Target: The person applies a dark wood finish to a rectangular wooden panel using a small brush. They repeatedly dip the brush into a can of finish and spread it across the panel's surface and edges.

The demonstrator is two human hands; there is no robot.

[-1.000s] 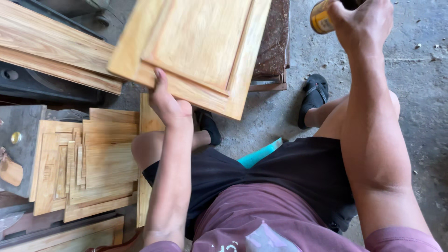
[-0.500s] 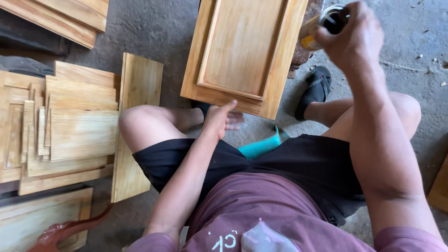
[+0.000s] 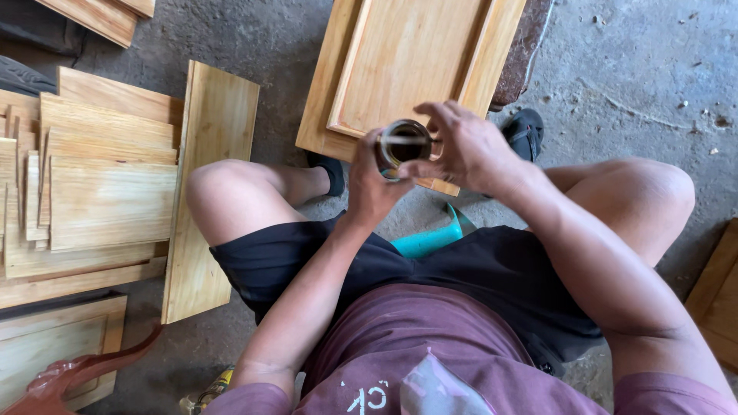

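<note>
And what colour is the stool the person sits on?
Teal, a blue-green; a piece of the stool shows between the legs in the head view.

Left hand raised at centre, fingers curled in closed grip. Right hand just beside it, fingers bent, fingertips pinching. Both forearms converge forward.

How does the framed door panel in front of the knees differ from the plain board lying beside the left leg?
The framed door panel has a raised border around a recessed centre; the plain board is flat with no frame. The panel is wider and lies beyond both hands, the left hand and right hand, which hold an open can; the board is narrow and runs along the left leg. Both are light, yellowish wood lying on the concrete floor.
</note>
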